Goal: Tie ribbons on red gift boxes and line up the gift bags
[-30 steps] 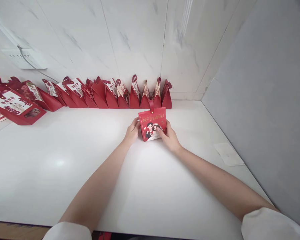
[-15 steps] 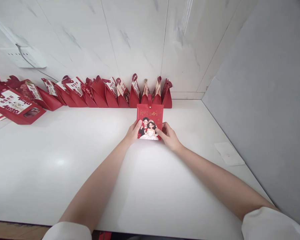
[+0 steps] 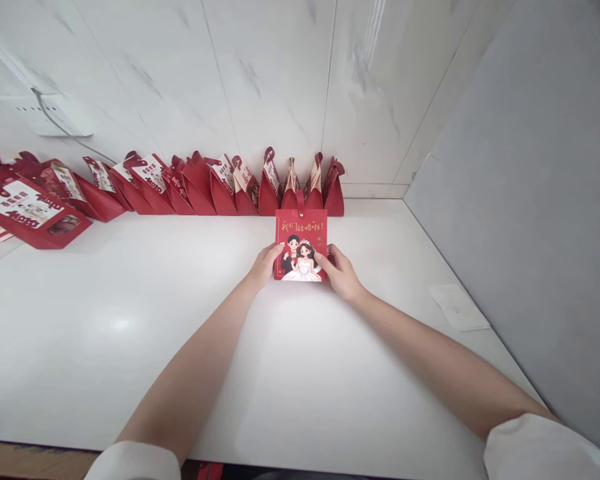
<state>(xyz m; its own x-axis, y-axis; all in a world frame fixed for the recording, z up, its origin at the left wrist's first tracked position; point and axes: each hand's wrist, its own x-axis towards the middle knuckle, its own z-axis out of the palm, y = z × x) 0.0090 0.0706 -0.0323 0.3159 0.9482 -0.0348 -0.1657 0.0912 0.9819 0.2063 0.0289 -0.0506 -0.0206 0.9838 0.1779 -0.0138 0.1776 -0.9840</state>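
Between my two hands is a red wedding favor box [image 3: 301, 253], upright, its front printed with a cartoon couple and gold lettering facing me. A dark red ribbon loop [image 3: 300, 199] rises from its top. My left hand [image 3: 267, 265] grips the left edge, thumb on the front. On the right edge, my right hand [image 3: 344, 272] is closed the same way, with its thumb over the printed couple and fingers curled behind. The back of the box is hidden.
A row of red favor boxes [image 3: 200, 190] stands along the tiled wall [image 3: 280, 80]. At the left a larger red box with a label [image 3: 30, 210] leans forward. A white sheet [image 3: 459, 307] lies near the right panel [image 3: 540, 200]. A wall socket [image 3: 45, 113] has a cable.
The favor box has shifted very slightly to the right and down, and its gold lettering now reads more clearly. Both hands keep their hold.
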